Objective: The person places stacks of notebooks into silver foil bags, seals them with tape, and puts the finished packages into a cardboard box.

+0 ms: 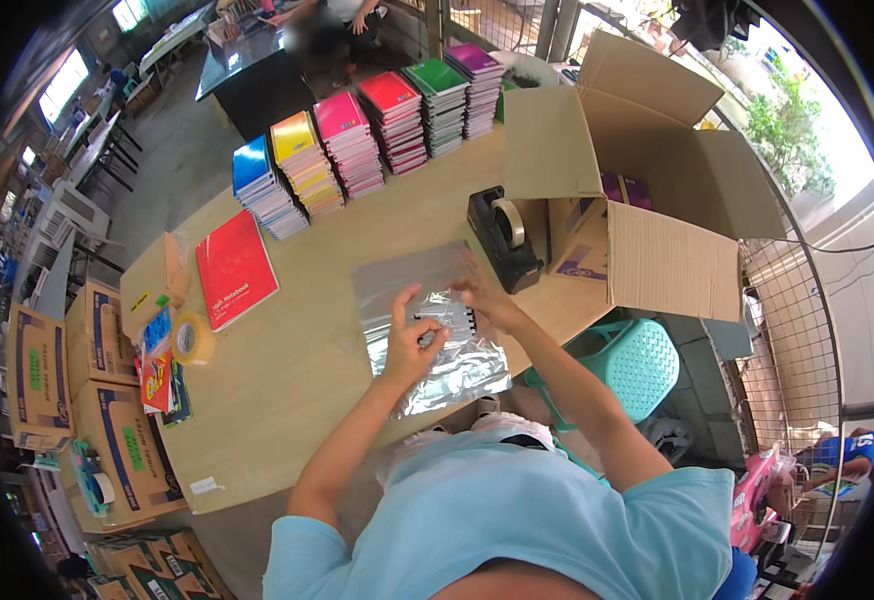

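A shiny clear plastic bag (477, 370) lies on the table near its front edge, directly before me. My left hand (412, 345) rests over the bag, its thumb and a finger curled together at the plastic and another finger stretched forward. At the far right part of the bag, my right hand (489, 302) pinches the film between bent fingers. A short row of dark teeth shows beside my hands; what it belongs to I cannot make out. A black tape dispenser (505, 240) with a roll of tape stands just beyond my right hand.
Stacks of coloured spiral notebooks (342, 140) line the far edge. A red notebook (237, 268) lies left, near a tape roll (194, 339). An open carton (672, 245) stands right, above a turquoise stool (632, 365). Closed cartons (122, 440) crowd the left side.
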A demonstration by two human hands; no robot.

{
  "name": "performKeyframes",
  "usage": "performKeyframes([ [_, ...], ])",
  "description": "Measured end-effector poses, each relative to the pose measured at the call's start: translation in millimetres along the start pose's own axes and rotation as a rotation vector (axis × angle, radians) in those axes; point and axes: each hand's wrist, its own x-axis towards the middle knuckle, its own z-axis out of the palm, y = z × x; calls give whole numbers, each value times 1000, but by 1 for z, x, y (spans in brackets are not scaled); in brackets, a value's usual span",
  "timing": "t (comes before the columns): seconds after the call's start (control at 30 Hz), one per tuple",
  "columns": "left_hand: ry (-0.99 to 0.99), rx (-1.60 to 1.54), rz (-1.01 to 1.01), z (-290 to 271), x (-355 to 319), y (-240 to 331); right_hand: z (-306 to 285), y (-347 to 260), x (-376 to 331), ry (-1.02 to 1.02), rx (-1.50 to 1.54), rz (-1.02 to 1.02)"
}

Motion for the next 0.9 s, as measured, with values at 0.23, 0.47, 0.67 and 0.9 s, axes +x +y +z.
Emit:
performKeyframes([
  [0.23, 149, -195, -289, 17, -1, 12, 38, 12, -32, 221, 159, -155],
  [0.47, 144, -659, -624, 16, -1, 2, 19, 26, -3, 234, -39, -4],
  [0.67, 208, -434, -437, 25, -15, -4, 26, -2, -28, 215, -295, -395],
  [0.9, 317, -329, -425, 40, -20, -1, -85, 11, -28, 1147, -556, 27],
])
